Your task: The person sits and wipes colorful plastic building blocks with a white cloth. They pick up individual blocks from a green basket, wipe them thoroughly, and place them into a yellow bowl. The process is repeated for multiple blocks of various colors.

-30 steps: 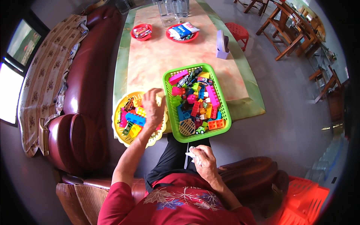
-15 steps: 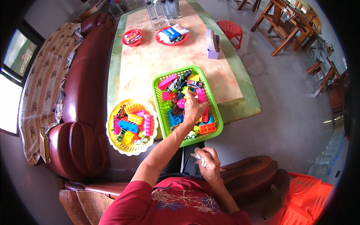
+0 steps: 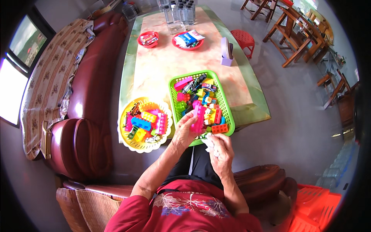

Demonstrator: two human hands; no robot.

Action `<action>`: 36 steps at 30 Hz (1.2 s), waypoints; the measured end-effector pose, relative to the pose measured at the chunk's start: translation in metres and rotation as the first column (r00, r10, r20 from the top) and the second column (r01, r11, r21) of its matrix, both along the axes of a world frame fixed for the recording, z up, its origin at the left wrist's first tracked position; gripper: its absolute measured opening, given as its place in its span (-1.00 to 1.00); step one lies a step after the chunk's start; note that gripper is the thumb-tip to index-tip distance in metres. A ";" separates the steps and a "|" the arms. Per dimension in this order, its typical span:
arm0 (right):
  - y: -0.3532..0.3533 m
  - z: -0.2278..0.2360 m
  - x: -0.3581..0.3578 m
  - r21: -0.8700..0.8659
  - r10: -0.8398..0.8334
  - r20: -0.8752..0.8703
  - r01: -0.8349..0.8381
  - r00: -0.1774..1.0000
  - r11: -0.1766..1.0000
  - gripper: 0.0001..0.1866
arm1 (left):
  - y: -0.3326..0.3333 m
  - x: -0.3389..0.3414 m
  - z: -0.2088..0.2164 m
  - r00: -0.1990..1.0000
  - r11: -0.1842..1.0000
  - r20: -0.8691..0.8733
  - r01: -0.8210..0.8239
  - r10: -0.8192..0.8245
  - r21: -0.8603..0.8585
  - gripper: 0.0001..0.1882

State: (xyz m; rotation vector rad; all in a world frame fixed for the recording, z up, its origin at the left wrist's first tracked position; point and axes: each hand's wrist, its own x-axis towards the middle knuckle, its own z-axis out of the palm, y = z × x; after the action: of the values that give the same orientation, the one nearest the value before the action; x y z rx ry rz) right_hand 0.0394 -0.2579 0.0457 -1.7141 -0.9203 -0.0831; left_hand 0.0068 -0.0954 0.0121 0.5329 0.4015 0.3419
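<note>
My left hand [image 3: 184, 132] grips a pink toy building block [image 3: 198, 117] between thumb and fingers, over the near part of the green basket [image 3: 223, 92]. Just right of it, my right hand [image 3: 222, 152] is closed around a crumpled white cloth or tissue [image 3: 209, 143], close to the block but seemingly apart from it. Inside the green basket lie mixed blocks, among them an orange block [image 3: 219, 128], and toy vehicles such as a small car [image 3: 209, 87]. To the left stands a round yellow basket [image 3: 136, 146] holding more blocks, including a blue one [image 3: 141, 123], and toy vehicles.
The marble-patterned table [image 3: 166, 63] stretches ahead. Farther back on it are two red bowls [image 3: 148, 43] with packets, clear bottles [image 3: 183, 14] and a lilac holder [image 3: 227, 61]. A maroon sofa [image 3: 92, 81] runs along the left; a red stool [image 3: 243, 38] stands at the right.
My left hand has come out of the green basket toward me with the pink block in it. My right hand has risen with the white cloth, nearer the block. The view has shifted slightly.
</note>
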 end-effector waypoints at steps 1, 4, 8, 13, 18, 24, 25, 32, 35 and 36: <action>0.007 0.001 -0.002 0.004 -0.007 0.069 0.007 0.998 1.000 -0.59 | -0.009 -0.004 0.003 0.999 1.000 0.028 -0.019 0.019 -0.021 -0.68; 0.026 0.000 -0.015 0.017 0.041 0.231 -0.046 0.972 0.999 -0.62 | -0.026 -0.020 -0.007 0.996 0.993 0.016 -0.089 0.091 -0.077 -0.70; 0.039 0.000 -0.019 0.057 -0.036 0.218 0.024 0.975 0.998 -0.67 | -0.039 -0.038 -0.002 0.993 0.987 0.067 -0.087 0.096 -0.132 -0.74; 0.052 0.018 0.000 0.076 -0.091 0.163 0.079 0.982 0.994 -0.65 | -0.046 -0.049 0.020 0.996 0.983 0.051 -0.061 0.071 -0.175 -0.73; 0.054 0.020 0.002 0.104 -0.024 -0.053 0.029 0.998 0.994 -0.66 | -0.048 -0.059 0.014 0.996 0.994 0.063 -0.053 0.059 -0.099 -0.76; 0.033 0.012 -0.041 -0.044 0.029 0.302 -0.016 0.953 0.999 -0.68 | -0.044 -0.065 0.017 0.984 0.980 0.046 -0.166 0.172 -0.107 -0.85; 0.029 0.013 -0.047 -0.076 0.037 0.374 -0.009 0.927 0.997 -0.67 | -0.043 -0.067 0.017 0.985 0.981 0.042 -0.163 0.168 -0.105 -0.84; 0.020 0.017 -0.048 -0.100 0.105 0.444 -0.067 0.890 0.993 -0.67 | -0.050 -0.083 0.021 0.982 0.969 -0.126 -0.113 0.143 0.219 -0.68; 0.035 0.032 -0.035 -0.122 0.056 0.423 -0.005 0.904 0.993 -0.72 | -0.054 -0.083 0.024 0.972 0.920 -0.117 -0.150 0.204 0.361 -0.77; 0.040 0.036 -0.030 -0.142 0.064 0.396 -0.008 0.916 0.990 -0.75 | -0.054 -0.083 0.028 0.967 0.920 -0.144 -0.144 0.209 0.364 -0.79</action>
State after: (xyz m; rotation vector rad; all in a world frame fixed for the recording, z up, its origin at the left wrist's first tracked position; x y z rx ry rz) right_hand 0.0099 -0.2177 0.0815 -1.8429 -1.2842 -0.3659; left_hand -0.0759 -0.1498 0.0400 0.8855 0.5717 0.5485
